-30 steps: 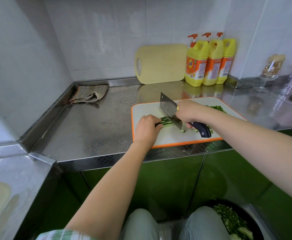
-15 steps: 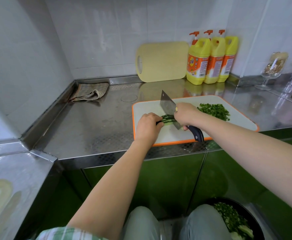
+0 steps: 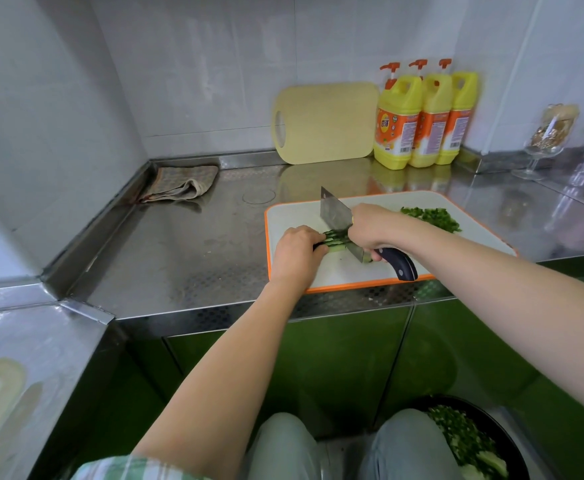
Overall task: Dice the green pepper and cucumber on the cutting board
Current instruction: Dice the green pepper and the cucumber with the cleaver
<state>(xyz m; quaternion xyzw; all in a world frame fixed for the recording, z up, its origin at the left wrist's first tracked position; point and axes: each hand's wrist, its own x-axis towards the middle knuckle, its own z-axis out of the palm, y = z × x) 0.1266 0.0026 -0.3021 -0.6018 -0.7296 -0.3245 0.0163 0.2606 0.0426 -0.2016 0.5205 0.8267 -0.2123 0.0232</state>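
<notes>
- The person's left grip (image 3: 295,252) is curled knuckles-up and presses down on a bundle of cucumber strips (image 3: 333,237). Its fingertips are tucked under and hidden.
- The cucumber strips lie on the cutting board (image 3: 304,211) between the two grips, poking out from the left grip toward the blade.
- The right grip (image 3: 370,230) is clamped round the cleaver (image 3: 335,213) where blade meets handle; the dark handle end sticks out behind it, toward the person.
- The blade stands edge-down against the cut end of the strips, just right of the left grip's knuckles.
- The white, orange-rimmed board lies under both grips on the steel worktop (image 3: 186,244).
- A pile of diced green pepper (image 3: 430,218) sits on the board beyond and right of the right grip, apart from the blade.
- Well beyond the grips, a pale yellow board (image 3: 325,123) leans on the wall, with three yellow detergent bottles (image 3: 425,126) beside it.
- A folded cloth (image 3: 183,183) lies far left of the left grip, by the back corner.
- Below the right forearm, under the worktop's edge, is a black bowl (image 3: 512,448) of chopped greens.
</notes>
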